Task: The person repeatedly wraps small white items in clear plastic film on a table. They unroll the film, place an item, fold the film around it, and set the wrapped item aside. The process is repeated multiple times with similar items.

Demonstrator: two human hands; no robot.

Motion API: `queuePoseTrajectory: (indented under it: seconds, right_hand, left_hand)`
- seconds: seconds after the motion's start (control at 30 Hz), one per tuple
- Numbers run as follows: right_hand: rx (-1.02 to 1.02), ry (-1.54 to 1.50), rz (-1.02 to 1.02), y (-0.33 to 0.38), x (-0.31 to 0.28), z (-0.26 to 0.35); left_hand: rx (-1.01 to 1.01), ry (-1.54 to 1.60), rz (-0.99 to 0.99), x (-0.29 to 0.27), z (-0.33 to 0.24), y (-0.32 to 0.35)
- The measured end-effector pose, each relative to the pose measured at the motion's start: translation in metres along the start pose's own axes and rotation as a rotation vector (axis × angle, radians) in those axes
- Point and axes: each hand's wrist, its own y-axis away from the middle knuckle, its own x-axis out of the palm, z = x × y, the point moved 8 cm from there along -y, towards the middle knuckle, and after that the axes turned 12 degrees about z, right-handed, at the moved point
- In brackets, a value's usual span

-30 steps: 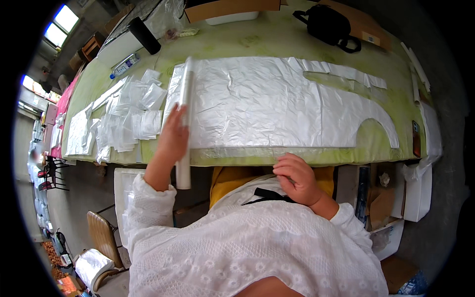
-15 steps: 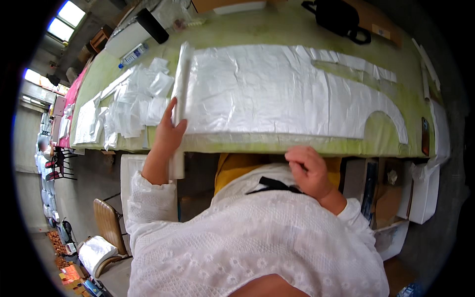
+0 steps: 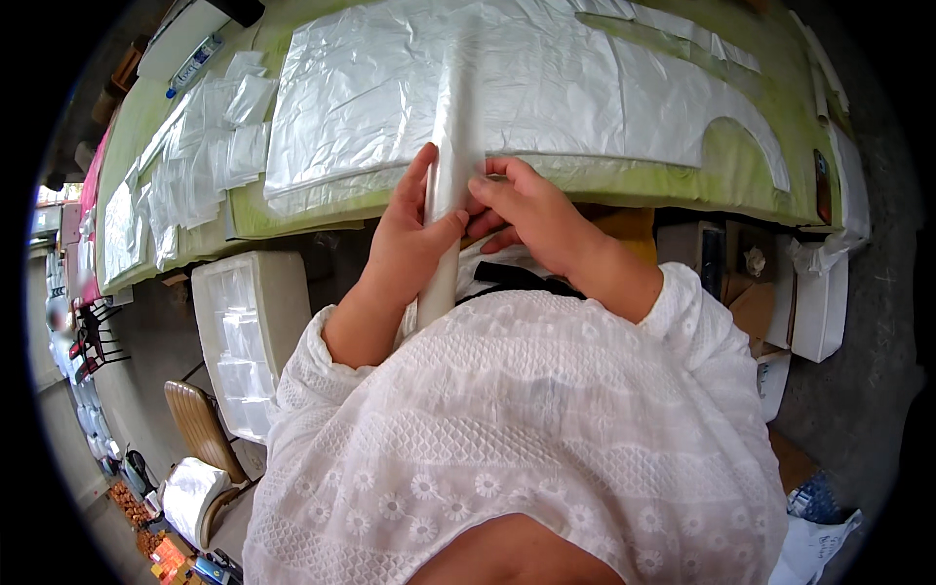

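Note:
A long white roll [image 3: 450, 156] stands on end in front of my chest, reaching up over the table edge. My left hand [image 3: 405, 244] is wrapped around its lower part. My right hand [image 3: 531, 210] touches the roll from the right, fingers pinching at its side. Behind the roll a large cut sheet of clear plastic film [image 3: 546, 88] lies flat on the green table [image 3: 751, 185], with a curved notch at its right end.
Several smaller plastic pieces [image 3: 200, 146] lie piled at the table's left. A white plastic bin [image 3: 244, 341] stands under the table's left side, a wooden chair [image 3: 200, 429] beside it. Cardboard boxes [image 3: 741, 283] and white bags [image 3: 819, 292] sit under the right side.
The roll has come off the table's left part and now stands upright before me. My right hand rose from my chest to the roll. The view moved closer to the table.

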Motion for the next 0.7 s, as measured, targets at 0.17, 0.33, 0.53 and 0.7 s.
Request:
queuePoseTrajectory:
  seconds: [0.17,0.33,0.53,0.7]
  right_hand:
    - [0.015,-0.011,0.013,-0.022,0.000,-0.026]
    - [0.021,-0.137,0.033,-0.013,0.013,-0.035]
    - [-0.138,-0.229,0.169,0.002,0.031,-0.005]
    - [-0.152,-0.161,0.065,-0.008,0.002,-0.014]
  left_hand:
    - [0.007,-0.099,0.085,0.005,0.005,0.024]
    - [0.062,0.133,0.052,0.001,0.011,0.025]
    - [0.197,0.188,0.063,0.010,-0.019,-0.008]
    - [0.237,0.003,-0.015,0.020,-0.058,-0.083]
